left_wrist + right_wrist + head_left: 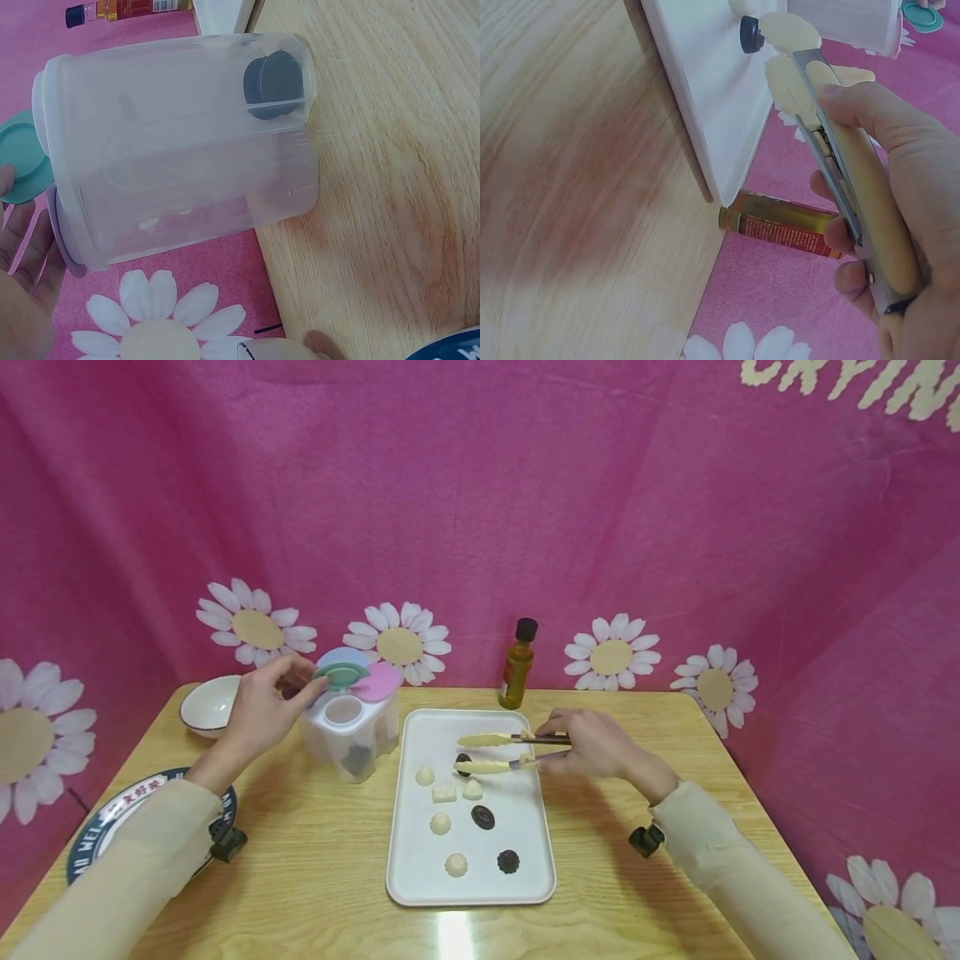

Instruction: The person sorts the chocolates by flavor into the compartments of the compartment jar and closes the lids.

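Sleeves point(750, 868) lie closest; left hand point(262, 697) pinches green lid point(341, 675), right hand point(596, 743) grips tongs point(498, 767) pointing left to dark piece point(464, 759).

Count: five white chocolates point(440, 823), three dark chocolates point(483, 817) on one tray point(427, 881); one pair of tongs point(491, 767), one container point(341, 747), at least three lids point(382, 683), one bottle point(517, 672), one bowl point(210, 706), one plate point(78, 852).

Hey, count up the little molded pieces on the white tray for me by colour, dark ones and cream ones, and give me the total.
Dark pieces: 3
Cream pieces: 5
Total: 8
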`<state>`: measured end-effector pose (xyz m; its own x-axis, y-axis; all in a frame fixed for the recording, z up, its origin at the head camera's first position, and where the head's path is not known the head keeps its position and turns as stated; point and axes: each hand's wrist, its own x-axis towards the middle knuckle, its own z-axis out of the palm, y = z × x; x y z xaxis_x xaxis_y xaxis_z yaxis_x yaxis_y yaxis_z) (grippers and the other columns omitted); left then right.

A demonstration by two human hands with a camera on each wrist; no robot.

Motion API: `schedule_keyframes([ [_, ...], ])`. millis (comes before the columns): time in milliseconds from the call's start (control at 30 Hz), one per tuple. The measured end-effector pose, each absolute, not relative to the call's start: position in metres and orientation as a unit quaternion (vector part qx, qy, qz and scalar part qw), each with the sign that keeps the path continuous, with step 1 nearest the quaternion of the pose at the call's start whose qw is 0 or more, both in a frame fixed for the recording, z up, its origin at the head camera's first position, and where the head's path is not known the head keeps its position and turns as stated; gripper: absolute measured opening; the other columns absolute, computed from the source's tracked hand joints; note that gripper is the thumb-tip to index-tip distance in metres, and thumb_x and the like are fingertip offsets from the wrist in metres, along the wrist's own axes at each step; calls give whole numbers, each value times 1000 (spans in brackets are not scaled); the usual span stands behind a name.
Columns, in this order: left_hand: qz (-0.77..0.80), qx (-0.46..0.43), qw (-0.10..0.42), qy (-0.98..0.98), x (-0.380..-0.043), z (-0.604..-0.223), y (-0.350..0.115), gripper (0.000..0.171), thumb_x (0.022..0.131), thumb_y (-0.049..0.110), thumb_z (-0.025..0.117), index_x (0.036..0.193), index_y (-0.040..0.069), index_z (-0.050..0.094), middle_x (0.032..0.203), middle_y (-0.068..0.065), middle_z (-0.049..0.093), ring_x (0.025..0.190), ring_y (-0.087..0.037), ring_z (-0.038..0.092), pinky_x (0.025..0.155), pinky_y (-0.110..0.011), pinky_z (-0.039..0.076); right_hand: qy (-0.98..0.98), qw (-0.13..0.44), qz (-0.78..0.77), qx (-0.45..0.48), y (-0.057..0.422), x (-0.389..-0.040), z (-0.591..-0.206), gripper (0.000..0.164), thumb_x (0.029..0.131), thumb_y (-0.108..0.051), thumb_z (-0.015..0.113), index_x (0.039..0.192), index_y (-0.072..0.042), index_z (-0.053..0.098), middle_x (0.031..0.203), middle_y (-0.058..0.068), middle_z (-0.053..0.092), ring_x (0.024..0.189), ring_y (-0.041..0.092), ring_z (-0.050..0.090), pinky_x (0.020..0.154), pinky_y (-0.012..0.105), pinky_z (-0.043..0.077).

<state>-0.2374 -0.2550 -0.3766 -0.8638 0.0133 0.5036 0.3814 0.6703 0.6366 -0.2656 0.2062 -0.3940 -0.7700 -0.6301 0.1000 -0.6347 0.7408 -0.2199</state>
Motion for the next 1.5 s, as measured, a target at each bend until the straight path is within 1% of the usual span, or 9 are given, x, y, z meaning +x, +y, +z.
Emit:
schedule_keyframes([
  [200,-387,-112,234,-885,-237,-377,-254,17,95,13,79,106,3,70,91,-14,73,76,3,55,71,-4,43,-936,1,117,332,208,-268,-397,40,81,-37,89,114,-17,80,96,-6,72,77,7,59,66,28,49],
  [400,-388,-110,228,-886,-235,-376,-253,17,97,15,78,108,4,70,92,-13,73,77,3,55,72,-4,44,-936,-4,124,329,210,-268,-401,37,81,-37,89,112,-18,81,96,-7,72,78,7,59,68,28,49],
  [567,-389,-112,233,-884,-236,-377,-252,17,96,13,78,107,3,70,90,-14,74,75,3,55,71,-4,44,-934,-4,118,336,211,-266,-403,37,80,-37,89,112,-18,81,95,-8,72,77,5,59,68,27,50],
  [800,-390,-115,237,-882,-237,-378,-251,17,96,13,79,106,3,70,90,-14,74,75,5,55,71,-4,44,-935,-4,124,334,211,-266,-404,38,82,-37,89,113,-17,81,96,-4,73,78,7,60,67,26,49],
  [967,-391,-109,226,-885,-235,-376,-252,18,97,17,77,108,4,70,93,-13,74,77,1,56,71,-4,44,-934,11,131,333,210,-264,-400,39,82,-39,88,114,-17,80,97,-6,72,78,8,60,68,26,48],
  [1067,-392,-107,223,-886,-234,-375,-251,19,98,18,77,109,5,70,94,-13,73,77,-1,56,72,-5,44,-930,25,141,340,209,-262,-395,39,82,-37,88,114,-16,80,98,-5,72,78,9,60,67,26,48],
  [1233,-392,-106,222,-886,-234,-374,-252,19,98,19,77,109,5,71,92,-13,73,77,-3,55,70,-6,45,-919,57,153,359,202,-258,-379,39,82,-36,88,115,-16,80,99,-2,74,77,12,61,66,25,47],
  [1300,-393,-104,220,-887,-234,-375,-252,20,98,19,77,110,5,71,92,-13,73,77,-4,56,70,-6,45,-917,67,156,361,197,-255,-371,41,83,-38,88,116,-16,79,101,-1,74,76,12,60,65,25,46],
  [1500,-396,-97,212,-888,-233,-375,-254,23,99,23,76,113,6,70,95,-12,72,80,-2,56,73,-4,44,-906,96,171,375,177,-247,-346,45,84,-42,87,120,-15,78,107,1,74,70,11,55,59,23,41],
])
